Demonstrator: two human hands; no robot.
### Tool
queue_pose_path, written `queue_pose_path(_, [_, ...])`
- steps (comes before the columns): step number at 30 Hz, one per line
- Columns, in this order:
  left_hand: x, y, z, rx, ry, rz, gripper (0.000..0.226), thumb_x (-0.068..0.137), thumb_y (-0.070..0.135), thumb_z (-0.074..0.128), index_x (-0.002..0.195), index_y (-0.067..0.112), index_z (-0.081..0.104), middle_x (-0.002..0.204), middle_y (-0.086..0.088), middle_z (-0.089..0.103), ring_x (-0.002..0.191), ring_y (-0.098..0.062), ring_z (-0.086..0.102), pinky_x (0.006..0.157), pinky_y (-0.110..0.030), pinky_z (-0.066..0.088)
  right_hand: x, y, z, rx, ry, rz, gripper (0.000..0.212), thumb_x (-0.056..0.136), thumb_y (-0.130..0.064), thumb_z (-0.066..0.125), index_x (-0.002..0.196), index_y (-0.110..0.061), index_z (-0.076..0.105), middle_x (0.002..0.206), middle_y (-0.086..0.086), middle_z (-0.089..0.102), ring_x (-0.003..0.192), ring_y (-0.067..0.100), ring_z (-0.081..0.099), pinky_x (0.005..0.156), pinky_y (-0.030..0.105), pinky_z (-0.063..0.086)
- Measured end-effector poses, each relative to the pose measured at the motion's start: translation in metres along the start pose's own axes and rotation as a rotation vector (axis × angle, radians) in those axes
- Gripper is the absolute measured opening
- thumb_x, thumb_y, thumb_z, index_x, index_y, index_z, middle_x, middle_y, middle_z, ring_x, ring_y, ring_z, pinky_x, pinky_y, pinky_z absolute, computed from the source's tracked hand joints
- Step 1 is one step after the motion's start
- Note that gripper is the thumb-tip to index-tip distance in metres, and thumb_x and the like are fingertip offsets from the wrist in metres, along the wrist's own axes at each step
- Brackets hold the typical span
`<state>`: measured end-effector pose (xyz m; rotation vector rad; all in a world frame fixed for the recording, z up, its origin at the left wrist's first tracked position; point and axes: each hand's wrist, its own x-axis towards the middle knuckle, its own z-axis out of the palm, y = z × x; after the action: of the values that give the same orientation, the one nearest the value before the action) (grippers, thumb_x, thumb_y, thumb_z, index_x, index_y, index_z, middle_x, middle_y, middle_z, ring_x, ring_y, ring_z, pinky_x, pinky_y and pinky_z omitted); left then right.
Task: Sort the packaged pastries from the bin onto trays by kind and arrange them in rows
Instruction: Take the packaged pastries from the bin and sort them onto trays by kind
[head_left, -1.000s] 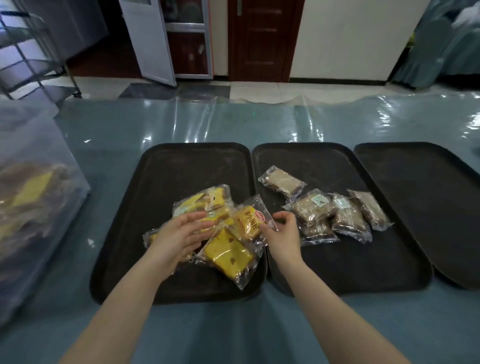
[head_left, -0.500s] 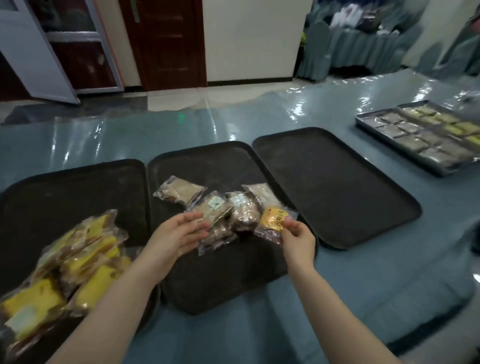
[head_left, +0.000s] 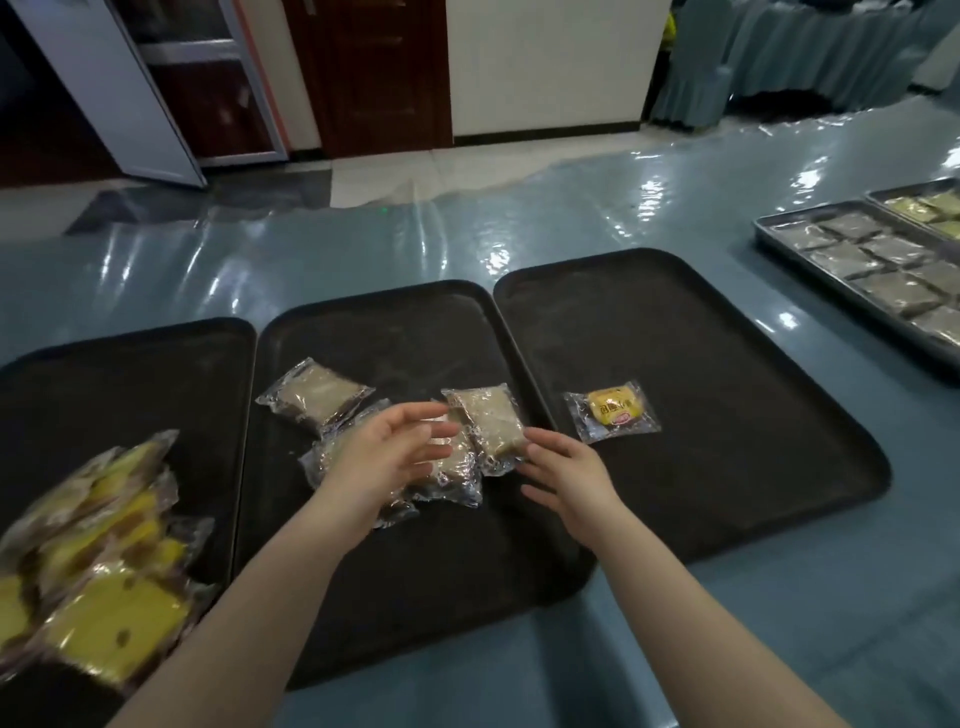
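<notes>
Both hands hover over the middle black plastic tray (head_left: 395, 597), fingers relaxed and spread, holding nothing. The left hand (head_left: 379, 462) covers the heap of clear-wrapped brown pastries (head_left: 485, 426); the right hand (head_left: 569, 475) sits just at their 4 o'clock. A small yellow wrapped pastry (head_left: 613, 409) lies alone on the right black tray (head_left: 727, 395). Yellow cake packets (head_left: 98, 566) pile on the left black tray (head_left: 130, 374).

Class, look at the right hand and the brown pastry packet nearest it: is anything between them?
Nothing visible. The right hand is open just beside the brown packet on the middle tray.
</notes>
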<state>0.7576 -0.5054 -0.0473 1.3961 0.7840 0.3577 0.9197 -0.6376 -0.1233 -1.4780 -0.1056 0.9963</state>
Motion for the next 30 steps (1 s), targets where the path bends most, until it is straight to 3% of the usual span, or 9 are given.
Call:
queue_pose_path(4, [-0.010,0.004,-0.027,-0.012,0.059,0.018,0.023,0.096,0.010,0.047,0.108,0.019,0.064,0.102,-0.002,0.072,0.094,-0.018,0.068,0.078,-0.029,0.052,-0.008,-0.014,0.043,-0.074,-0.124,-0.062,0.019,0.095,-0.011,0.055,0.106,-0.019,0.069,0.105,0.001,0.073,0.098,0.019,0.069,0.081,0.035,0.054])
queue_pose_path(11, [-0.064,0.011,-0.119,-0.074,0.211,0.110,0.023,0.096,0.010,0.046,0.108,0.020,0.063,0.102,-0.002,0.072,0.094,-0.017,0.068,0.081,-0.030,0.049,-0.052,-0.027,0.148,-0.097,-0.338,-0.135,0.017,0.097,-0.009,0.052,0.106,-0.014,0.066,0.104,0.005,0.073,0.094,0.021,0.068,0.086,0.036,0.053])
queue_pose_path(17, [-0.166,0.012,-0.242,-0.113,0.362,0.225,0.023,0.094,0.007,0.048,0.109,0.017,0.062,0.100,-0.004,0.073,0.090,-0.018,0.069,0.075,-0.025,0.054,-0.116,0.004,0.286,-0.109,-0.510,-0.154,0.018,0.097,-0.006,0.050,0.104,-0.014,0.065,0.098,0.004,0.072,0.089,0.021,0.067,0.086,0.037,0.051])
queue_pose_path(23, [-0.299,0.013,-0.383,-0.048,0.505,0.399,0.024,0.090,0.000,0.047,0.101,0.016,0.062,0.087,-0.001,0.074,0.077,-0.013,0.068,0.076,-0.022,0.052,-0.202,0.059,0.442,-0.079,-0.708,-0.164,0.019,0.096,-0.003,0.050,0.106,-0.010,0.064,0.096,0.008,0.072,0.084,0.022,0.066,0.076,0.031,0.052])
queue_pose_path(30, [-0.369,0.032,-0.506,-0.024,0.637,0.463,0.027,0.093,0.001,0.045,0.102,0.018,0.064,0.090,-0.004,0.074,0.079,-0.015,0.068,0.072,-0.020,0.053,-0.256,0.076,0.548,-0.128,-0.813,-0.210,0.020,0.096,-0.003,0.049,0.106,-0.012,0.064,0.098,0.008,0.073,0.085,0.019,0.068,0.080,0.033,0.052])
